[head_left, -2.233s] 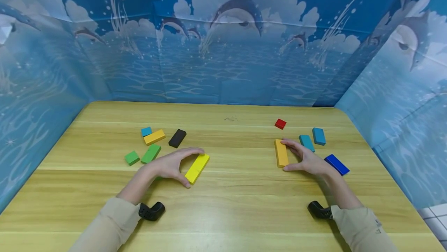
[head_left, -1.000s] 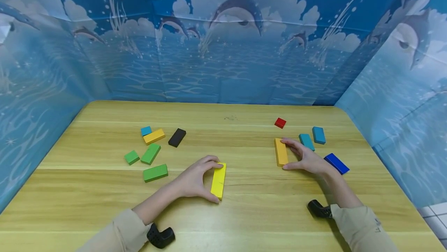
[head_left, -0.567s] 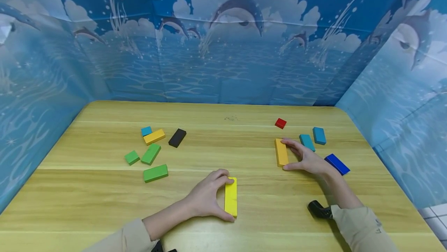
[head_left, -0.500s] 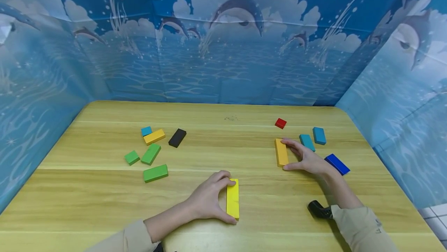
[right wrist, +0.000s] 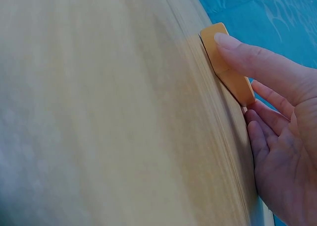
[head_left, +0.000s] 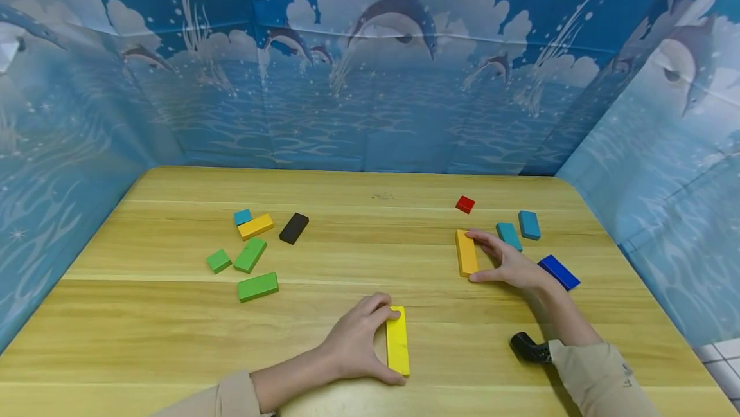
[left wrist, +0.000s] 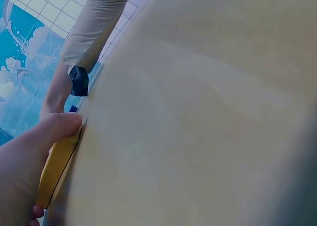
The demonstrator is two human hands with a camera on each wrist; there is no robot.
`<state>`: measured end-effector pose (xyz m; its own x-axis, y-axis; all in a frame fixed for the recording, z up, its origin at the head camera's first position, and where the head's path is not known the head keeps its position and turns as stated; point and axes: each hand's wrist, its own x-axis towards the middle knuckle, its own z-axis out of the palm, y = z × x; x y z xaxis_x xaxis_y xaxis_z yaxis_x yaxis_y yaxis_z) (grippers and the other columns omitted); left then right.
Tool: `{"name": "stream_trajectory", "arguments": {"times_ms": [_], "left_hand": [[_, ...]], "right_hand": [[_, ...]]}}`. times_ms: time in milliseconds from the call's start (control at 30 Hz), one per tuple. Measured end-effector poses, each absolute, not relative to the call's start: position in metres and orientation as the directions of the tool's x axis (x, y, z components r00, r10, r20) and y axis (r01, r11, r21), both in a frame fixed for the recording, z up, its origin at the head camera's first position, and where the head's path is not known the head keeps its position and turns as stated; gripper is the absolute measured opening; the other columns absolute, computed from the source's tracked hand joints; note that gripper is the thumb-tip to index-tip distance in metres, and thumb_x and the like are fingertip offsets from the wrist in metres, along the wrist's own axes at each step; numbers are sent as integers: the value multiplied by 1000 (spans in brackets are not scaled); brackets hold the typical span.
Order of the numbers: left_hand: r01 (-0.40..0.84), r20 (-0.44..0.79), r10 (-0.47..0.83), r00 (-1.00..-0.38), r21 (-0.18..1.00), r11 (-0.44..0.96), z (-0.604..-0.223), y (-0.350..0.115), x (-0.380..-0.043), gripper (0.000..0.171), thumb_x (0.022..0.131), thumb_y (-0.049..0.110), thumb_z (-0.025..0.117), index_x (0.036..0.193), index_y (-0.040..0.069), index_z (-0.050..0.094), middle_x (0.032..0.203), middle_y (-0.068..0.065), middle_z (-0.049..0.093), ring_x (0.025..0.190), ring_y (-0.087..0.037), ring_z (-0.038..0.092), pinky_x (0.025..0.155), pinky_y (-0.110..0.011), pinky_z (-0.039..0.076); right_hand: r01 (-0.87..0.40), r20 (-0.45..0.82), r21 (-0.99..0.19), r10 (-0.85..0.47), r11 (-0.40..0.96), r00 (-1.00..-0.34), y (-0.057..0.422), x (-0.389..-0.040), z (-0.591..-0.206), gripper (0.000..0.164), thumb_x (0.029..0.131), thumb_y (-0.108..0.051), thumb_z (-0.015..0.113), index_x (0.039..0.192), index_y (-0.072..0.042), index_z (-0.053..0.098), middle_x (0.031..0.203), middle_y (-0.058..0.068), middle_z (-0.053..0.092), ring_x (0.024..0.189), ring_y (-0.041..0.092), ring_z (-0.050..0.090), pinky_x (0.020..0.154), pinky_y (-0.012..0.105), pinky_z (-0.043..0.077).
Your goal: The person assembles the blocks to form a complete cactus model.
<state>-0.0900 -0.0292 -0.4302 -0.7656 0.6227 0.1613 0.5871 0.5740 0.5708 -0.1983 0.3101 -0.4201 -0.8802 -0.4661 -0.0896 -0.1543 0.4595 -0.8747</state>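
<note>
My left hand (head_left: 358,341) grips a long yellow block (head_left: 397,342) by its two ends, thumb at the near end and fingers at the far one. In the left wrist view the yellow block (left wrist: 58,164) lies flat, low against the tabletop. Over on the right, my right hand (head_left: 511,266) holds an orange block (head_left: 466,254) the same way, between thumb and fingers. The right wrist view shows the thumb pressed on one end of the orange block (right wrist: 230,70), with fingers behind its other end.
Left of centre lie green blocks (head_left: 257,287), a black block (head_left: 293,229), a small orange-yellow block (head_left: 255,227) and a small blue one (head_left: 243,216). Around the right hand are teal blocks (head_left: 528,225), a dark blue block (head_left: 558,272) and a red block (head_left: 465,204). A dolphin-print curtain (head_left: 370,83) borders the table.
My left hand has carried the yellow block rightward and toward me, turning it nearly straight, which uncovered a green block. The right hand and orange block have stayed put.
</note>
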Motion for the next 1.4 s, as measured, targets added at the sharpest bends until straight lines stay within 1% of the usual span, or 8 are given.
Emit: {"name": "stream_trajectory", "arguments": {"times_ms": [300,533,700,933,1100,1267,1367,1400], "left_hand": [[602,177,627,-759,558,571,-432,-26,-84,81,56,61,76,119,14,56,129,0,43,120,-14,41,98,-31,39],[620,198,634,-747,552,558,-433,-24,-80,81,56,62,76,118,14,56,128,1,43,117,-13,41,95,-30,41],[631,211,632,-746,527,569,-434,-23,-78,80,56,62,75,117,14,56,127,1,43,116,-12,42,95,-29,40],[641,223,635,-740,522,563,-436,-22,-77,80,57,63,74,117,15,56,128,1,43,116,-12,42,97,-30,39],[651,242,635,-734,520,554,-437,-22,-76,81,56,63,75,118,15,55,128,0,42,116,-12,41,97,-31,39],[664,261,638,-725,513,544,-438,-23,-76,82,56,63,75,118,15,55,128,-1,42,116,-13,42,96,-32,39],[669,265,641,-720,510,541,-438,-22,-76,82,57,64,74,119,14,54,128,-1,42,116,-13,42,96,-32,39],[668,264,641,-721,510,541,-438,-22,-76,82,57,64,74,119,15,54,128,-1,42,116,-13,42,96,-32,39]], "right_hand": [[-160,-88,-873,-469,462,-879,308,-198,-419,82,76,-15,74,140,-3,26,145,19,22,134,37,17,92,-1,20],[-159,-92,-873,-475,460,-875,308,-199,-420,82,76,-15,74,141,-3,26,146,18,21,134,37,16,92,-1,20],[-161,-91,-871,-474,463,-876,308,-199,-421,82,76,-16,74,141,-4,26,146,18,21,134,37,17,92,-1,20],[-170,-81,-864,-463,475,-883,308,-199,-421,82,75,-17,75,140,-4,28,145,18,24,132,36,21,92,-1,21],[-184,-57,-865,-456,467,-888,307,-199,-422,81,74,-15,76,139,-4,30,143,18,27,130,35,26,92,1,23],[-200,-32,-864,-447,462,-894,303,-197,-420,80,73,-15,77,138,-3,32,142,18,29,129,35,28,93,1,24],[-216,-14,-865,-452,453,-892,297,-196,-417,78,72,-14,77,137,-4,34,142,16,29,129,34,29,95,4,24],[-221,-9,-867,-457,447,-889,294,-196,-416,78,72,-14,77,137,-5,34,142,15,28,129,33,28,99,8,24]]}}
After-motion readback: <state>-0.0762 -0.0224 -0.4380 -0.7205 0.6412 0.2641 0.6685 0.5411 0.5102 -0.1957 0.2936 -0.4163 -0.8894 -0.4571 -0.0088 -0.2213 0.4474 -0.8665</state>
